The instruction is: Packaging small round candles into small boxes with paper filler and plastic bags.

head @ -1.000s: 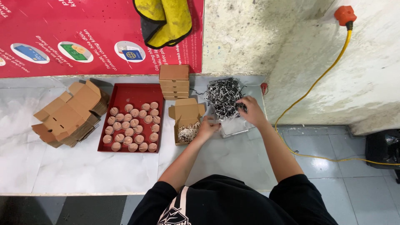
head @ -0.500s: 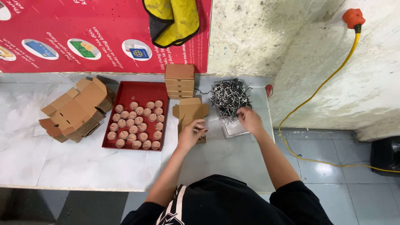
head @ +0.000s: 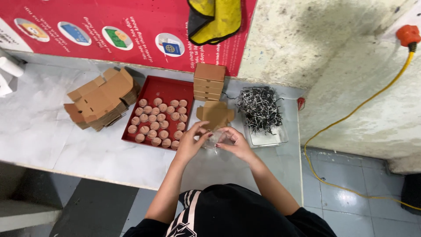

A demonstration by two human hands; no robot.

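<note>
On a white counter, just near an open brown box (head: 215, 115), the left hand (head: 191, 141) and right hand (head: 234, 142) close together on a small clear wrapper (head: 213, 139). It looks light, crinkly and slippery, best pinched by its edges. Round pieces fill a red tray (head: 154, 89) at left.
</note>
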